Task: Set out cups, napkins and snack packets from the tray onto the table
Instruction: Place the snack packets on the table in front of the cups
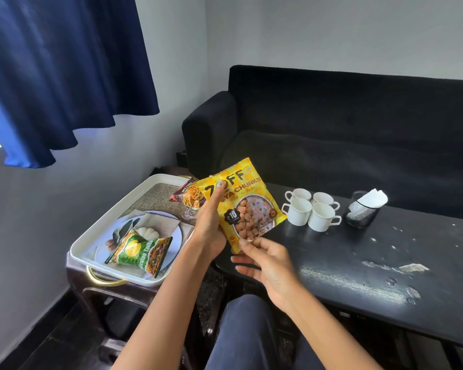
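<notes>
Left hand (209, 222) grips the yellow foil soya-chunks packet (247, 201), held in the air between the white tray (118, 209) and the black worktop (385, 263). Right hand (265, 263) pinches its lower edge. Four white cups (312, 209) stand on the worktop.

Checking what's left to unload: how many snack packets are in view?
3. A yellow packet is held in both hands above the table edge. A green packet lies near on the tray. A red packet lies at its far end, partly hidden.
</notes>
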A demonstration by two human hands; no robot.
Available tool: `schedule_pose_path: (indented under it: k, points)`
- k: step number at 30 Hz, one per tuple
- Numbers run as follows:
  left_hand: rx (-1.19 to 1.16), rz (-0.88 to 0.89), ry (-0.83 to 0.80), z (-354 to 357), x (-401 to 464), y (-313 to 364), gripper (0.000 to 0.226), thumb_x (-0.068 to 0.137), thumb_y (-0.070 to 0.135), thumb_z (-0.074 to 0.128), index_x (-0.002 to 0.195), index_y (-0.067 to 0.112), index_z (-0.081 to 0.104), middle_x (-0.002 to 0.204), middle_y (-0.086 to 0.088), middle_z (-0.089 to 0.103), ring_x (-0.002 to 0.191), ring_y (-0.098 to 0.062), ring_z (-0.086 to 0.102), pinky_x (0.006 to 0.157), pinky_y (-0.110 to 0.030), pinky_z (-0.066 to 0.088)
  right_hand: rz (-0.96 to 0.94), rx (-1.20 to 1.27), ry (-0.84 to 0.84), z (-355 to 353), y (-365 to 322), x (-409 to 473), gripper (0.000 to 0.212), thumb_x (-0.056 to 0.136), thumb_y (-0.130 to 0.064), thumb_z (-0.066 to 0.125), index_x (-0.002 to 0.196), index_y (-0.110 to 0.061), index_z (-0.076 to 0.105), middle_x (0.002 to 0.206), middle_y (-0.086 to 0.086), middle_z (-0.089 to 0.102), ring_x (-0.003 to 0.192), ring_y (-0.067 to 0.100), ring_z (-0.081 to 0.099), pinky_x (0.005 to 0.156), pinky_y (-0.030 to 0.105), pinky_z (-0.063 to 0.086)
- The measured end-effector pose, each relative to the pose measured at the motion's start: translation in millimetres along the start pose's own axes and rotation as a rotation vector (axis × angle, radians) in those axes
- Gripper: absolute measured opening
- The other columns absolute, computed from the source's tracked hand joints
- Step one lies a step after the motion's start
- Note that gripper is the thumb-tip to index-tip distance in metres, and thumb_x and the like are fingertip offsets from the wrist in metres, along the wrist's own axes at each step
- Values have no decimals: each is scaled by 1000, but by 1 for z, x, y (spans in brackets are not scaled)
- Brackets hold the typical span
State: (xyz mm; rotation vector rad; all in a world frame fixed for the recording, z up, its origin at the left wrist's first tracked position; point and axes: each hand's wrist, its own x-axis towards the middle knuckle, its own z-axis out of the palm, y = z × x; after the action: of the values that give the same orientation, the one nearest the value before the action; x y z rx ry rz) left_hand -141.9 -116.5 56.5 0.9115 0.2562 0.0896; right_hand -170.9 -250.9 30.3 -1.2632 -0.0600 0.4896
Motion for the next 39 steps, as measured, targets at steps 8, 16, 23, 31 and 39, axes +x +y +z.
schedule_pose_path:
  k: [8,16,23,31,39]
  points:
    - [-34,-16,91,-6,12,1,49,99,52,25,113,29,66,114,-4,70,105,-24,65,88,-44,51,-58,-84,96,-10,17,-6,6,82,-7,68,84,-2,66,72,14,72,66,19,69,56,23,54]
    - [-50,-75,45,-9,15,-1,53,101,50,21,108,31,70,112,-4,71,105,-24,66,86,-43,51,-50,-62,76,-16,24,-13,13,79,-12,72,90,-8,67,80,11,74,75,22,72,60,24,55]
    - [-30,-59,53,-14,18,1,53,100,51,24,100,33,74,104,-2,74,89,-21,72,62,-35,58,-86,67,166,-62,-17,-9,65,60,-45,74,117,-19,57,106,1,72,95,24,70,72,35,55]
    - [195,-247,-60,5,20,-35,53,99,54,22,107,34,71,112,-5,71,101,-23,69,81,-41,54,-118,-108,102,-80,-46,4,33,75,-37,68,101,-18,70,99,0,75,91,14,71,62,21,55]
    - [335,-354,-93,19,39,-58,47,98,53,32,119,22,62,114,-8,70,106,-26,66,91,-43,51,-57,-42,285,-114,-24,13,24,80,-7,68,104,-8,67,92,8,74,76,16,71,62,30,55]
